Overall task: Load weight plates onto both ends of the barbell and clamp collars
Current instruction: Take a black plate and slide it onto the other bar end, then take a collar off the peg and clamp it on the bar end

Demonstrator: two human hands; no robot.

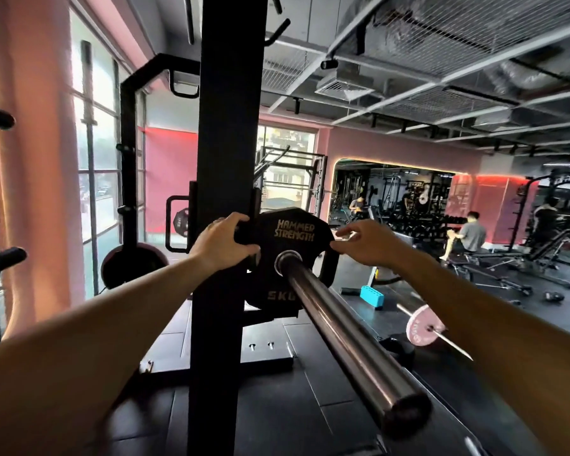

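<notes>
both hands are out at the weight plate [290, 258], which sits threaded on the barbell sleeve [339, 330] far up toward the rack upright [224, 192]. left hand [222, 245] grips the plate's rim at about 10 o'clock on its face, thumb over the front and fingers curled around the edge beside a grip cut-out. right hand [364, 243] hovers at about 2 o'clock, fingers loosely spread and relaxed, just beside the rim; whether the fingertips touch it i cannot tell

the plate is black, marked hammer strength with a 5 kg figure near 6 o'clock, so i judge it light for a plate, easy for one hand, yet rigid and dense enough to pinch a finger against the upright. its coating looks matte and rubbery, likely grippy and not fragile. the best hold looks like the rim or the cut-outs at 9 and 3 o'clock, one hand each side, so it slides square along the sleeve without cocking and binding

the sleeve is polished steel, smooth and probably slick, running from the plate's bore toward 5 o'clock, its end cap near the camera. no collar shows on it, so clamping seems not yet done, and the far end is out of sight

beyond, at 4 o'clock on the floor, a pink plate [423, 325] sits on another bar, with a blue block [372, 297] nearby
</notes>
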